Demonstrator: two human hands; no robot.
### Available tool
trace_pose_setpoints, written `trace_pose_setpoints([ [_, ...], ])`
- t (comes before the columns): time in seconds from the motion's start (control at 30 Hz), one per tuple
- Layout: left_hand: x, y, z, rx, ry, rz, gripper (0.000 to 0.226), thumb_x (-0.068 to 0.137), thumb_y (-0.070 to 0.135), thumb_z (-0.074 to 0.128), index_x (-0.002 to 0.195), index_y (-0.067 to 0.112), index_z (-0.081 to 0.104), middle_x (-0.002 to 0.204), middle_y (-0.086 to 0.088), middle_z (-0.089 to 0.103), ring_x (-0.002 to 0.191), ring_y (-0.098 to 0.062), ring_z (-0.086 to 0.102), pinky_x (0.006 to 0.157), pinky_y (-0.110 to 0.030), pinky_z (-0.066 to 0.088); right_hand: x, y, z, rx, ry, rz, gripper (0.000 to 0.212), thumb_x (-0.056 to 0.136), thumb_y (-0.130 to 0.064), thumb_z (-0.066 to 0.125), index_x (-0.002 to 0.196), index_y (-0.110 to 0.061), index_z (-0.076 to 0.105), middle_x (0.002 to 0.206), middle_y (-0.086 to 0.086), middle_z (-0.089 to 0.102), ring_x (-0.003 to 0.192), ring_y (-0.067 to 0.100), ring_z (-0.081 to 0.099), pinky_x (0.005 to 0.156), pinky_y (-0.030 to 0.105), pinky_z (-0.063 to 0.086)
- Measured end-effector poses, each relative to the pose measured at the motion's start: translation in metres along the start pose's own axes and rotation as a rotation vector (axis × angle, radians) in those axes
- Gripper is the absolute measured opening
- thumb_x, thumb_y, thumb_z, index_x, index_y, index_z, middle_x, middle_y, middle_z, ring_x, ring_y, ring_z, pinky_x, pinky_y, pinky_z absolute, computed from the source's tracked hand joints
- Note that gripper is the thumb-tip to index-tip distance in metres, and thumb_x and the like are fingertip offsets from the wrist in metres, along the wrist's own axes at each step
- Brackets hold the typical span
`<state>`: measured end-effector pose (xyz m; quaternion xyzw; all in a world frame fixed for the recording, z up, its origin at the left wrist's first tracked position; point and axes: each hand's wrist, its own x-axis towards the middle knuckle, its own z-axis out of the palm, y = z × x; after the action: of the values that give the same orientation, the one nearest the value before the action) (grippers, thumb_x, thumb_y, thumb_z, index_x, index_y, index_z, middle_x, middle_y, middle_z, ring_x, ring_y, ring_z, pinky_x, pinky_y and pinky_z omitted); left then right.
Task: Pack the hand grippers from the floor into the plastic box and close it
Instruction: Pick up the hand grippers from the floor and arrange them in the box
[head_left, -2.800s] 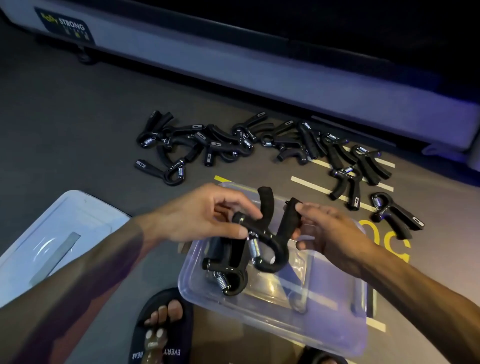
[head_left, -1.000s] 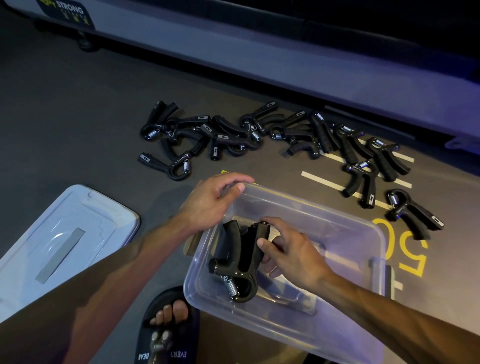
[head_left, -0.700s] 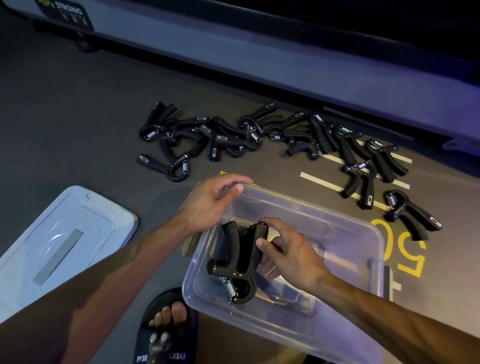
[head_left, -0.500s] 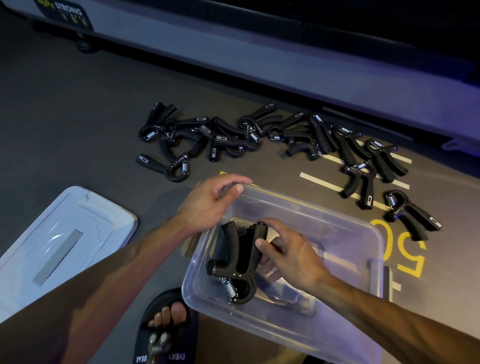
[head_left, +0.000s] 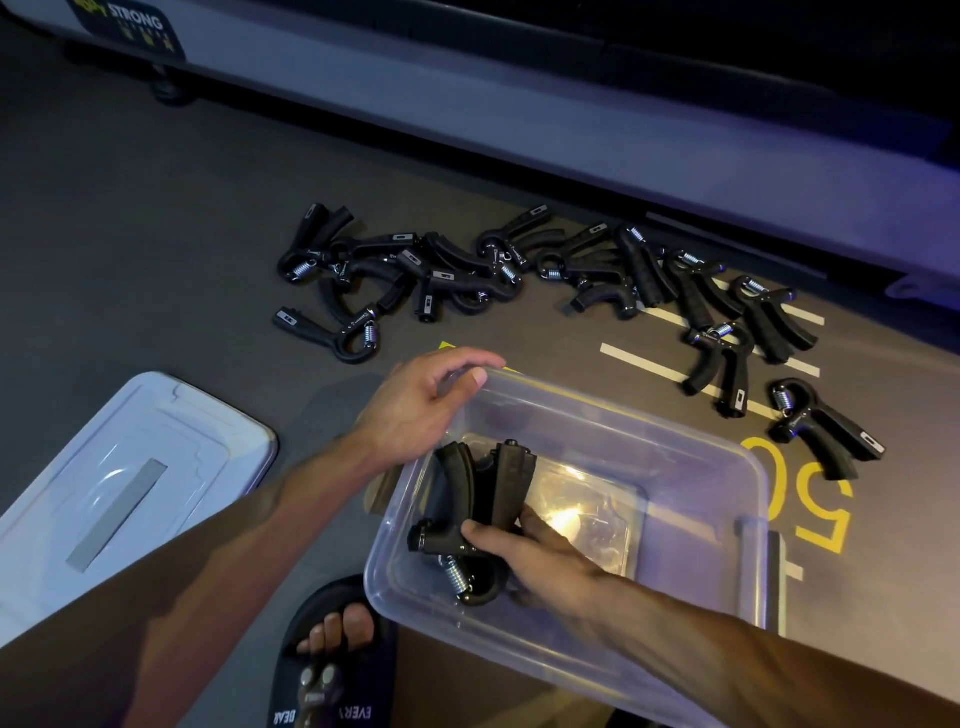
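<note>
A single wide-angle view from the person's head looks forward and steeply down at the dark grey floor. The clear plastic box sits close below; the scattered black hand grippers lie farther ahead, edges bowed.

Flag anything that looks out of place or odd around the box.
Nothing looks damaged or spilled. The hand grippers on the floor lie in an untidy, overlapping heap, unpacked. The lid lies apart, left of the open plastic box. The right hand holds grippers inside; the left hand rests on the rim.
</note>
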<state>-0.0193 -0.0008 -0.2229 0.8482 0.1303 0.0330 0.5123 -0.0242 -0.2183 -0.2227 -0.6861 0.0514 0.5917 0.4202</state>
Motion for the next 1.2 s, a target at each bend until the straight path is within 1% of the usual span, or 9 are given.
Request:
trace_pose_setpoints([
  [0.1, 0.0, 0.0, 0.0, -0.011, -0.006, -0.004, 0.025, 0.102, 0.042, 0.051, 0.12, 0.047, 0.067, 0.119, 0.028, 0.069, 0.116, 0.005, 0.06, 0.096, -0.023, 0.043, 0.002, 0.002, 0.005, -0.012, 0.014, -0.025, 0.061, 0.067, -0.069, 0.073, 0.122, -0.058, 0.049, 0.118, -0.021, 0.068, 0.111, 0.007, 0.063, 0.099, 0.032, 0.045],
  [0.27, 0.0, 0.001, 0.0, -0.01, -0.005, 0.002, 0.025, 0.103, 0.041, 0.051, 0.121, 0.045, 0.068, 0.119, 0.028, 0.069, 0.116, 0.006, 0.061, 0.096, -0.021, 0.043, -0.003, 0.001, 0.003, -0.079, 0.001, -0.051, 0.057, 0.07, -0.077, 0.065, 0.12, -0.067, 0.041, 0.119, -0.029, 0.064, 0.11, 0.0, 0.059, 0.105, 0.033, 0.043],
  [0.37, 0.0, 0.001, 0.0, -0.011, -0.006, 0.0, 0.025, 0.102, 0.042, 0.051, 0.121, 0.044, 0.069, 0.119, 0.029, 0.069, 0.115, 0.006, 0.061, 0.097, -0.019, 0.043, -0.006, -0.002, 0.001, -0.257, 0.135, -0.123, 0.081, 0.07, -0.089, 0.047, 0.139, -0.048, 0.035, 0.122, -0.014, 0.067, 0.108, 0.01, 0.064, 0.097, 0.029, 0.048],
  [0.43, 0.0, 0.001, 0.0, -0.005, -0.005, 0.002, 0.025, 0.102, 0.042, 0.051, 0.121, 0.044, 0.068, 0.116, 0.031, 0.068, 0.11, 0.011, 0.06, 0.091, -0.011, 0.04, -0.006, -0.009, -0.003, -0.485, 0.239, -0.16, 0.085, 0.07, -0.092, 0.033, 0.127, -0.029, 0.042, 0.111, -0.005, 0.068, 0.098, 0.017, 0.065, 0.084, 0.032, 0.051],
  [0.57, -0.001, 0.001, 0.0, 0.007, -0.004, -0.003, 0.024, 0.103, 0.042, 0.051, 0.12, 0.046, 0.068, 0.111, 0.035, 0.067, 0.103, 0.014, 0.06, 0.083, -0.004, 0.037, -0.004, -0.025, -0.012, -0.881, 0.309, -0.117, 0.077, 0.077, -0.088, 0.024, 0.092, -0.019, 0.056, 0.088, 0.0, 0.062, 0.086, 0.026, 0.062, 0.079, 0.036, 0.049],
  [0.7, -0.001, 0.001, 0.0, -0.006, 0.002, -0.008, 0.024, 0.103, 0.039, 0.053, 0.12, 0.045, 0.068, 0.115, 0.032, 0.068, 0.108, 0.011, 0.06, 0.086, -0.005, 0.038, -0.002, -0.025, -0.012, -0.855, 0.208, -0.148, 0.07, 0.082, -0.075, 0.027, 0.076, -0.018, 0.065, 0.057, -0.004, 0.072, 0.059, 0.014, 0.072, 0.085, 0.033, 0.056],
  [0.9, -0.002, 0.002, 0.001, -0.018, 0.006, 0.002, 0.024, 0.102, 0.04, 0.052, 0.119, 0.043, 0.069, 0.107, 0.034, 0.069, 0.092, 0.018, 0.06, 0.077, -0.003, 0.038, 0.003, -0.022, -0.013, -1.004, 0.31, -0.291, 0.054, 0.082, -0.066, 0.033, 0.071, -0.018, 0.057, 0.068, 0.002, 0.069, 0.071, 0.025, 0.067, 0.076, 0.038, 0.057],
  [1.03, 0.0, 0.001, 0.0, -0.018, 0.007, 0.002, 0.025, 0.102, 0.042, 0.051, 0.12, 0.045, 0.068, 0.115, 0.032, 0.068, 0.108, 0.01, 0.061, 0.088, -0.014, 0.04, 0.005, -0.016, -0.014, -0.919, 0.285, -0.262, 0.066, 0.074, -0.071, 0.027, 0.079, -0.016, 0.064, 0.072, 0.006, 0.073, 0.071, 0.024, 0.071, 0.083, 0.039, 0.057],
  [1.2, 0.0, -0.001, 0.001, -0.011, 0.003, 0.001, 0.026, 0.1, 0.049, 0.049, 0.119, 0.049, 0.066, 0.111, 0.033, 0.068, 0.097, 0.014, 0.06, 0.081, -0.015, 0.04, 0.008, -0.014, -0.015, -0.887, 0.274, -0.251, 0.071, 0.071, -0.073, 0.026, 0.083, -0.015, 0.066, 0.078, 0.008, 0.074, 0.074, 0.026, 0.073, 0.085, 0.038, 0.057],
])
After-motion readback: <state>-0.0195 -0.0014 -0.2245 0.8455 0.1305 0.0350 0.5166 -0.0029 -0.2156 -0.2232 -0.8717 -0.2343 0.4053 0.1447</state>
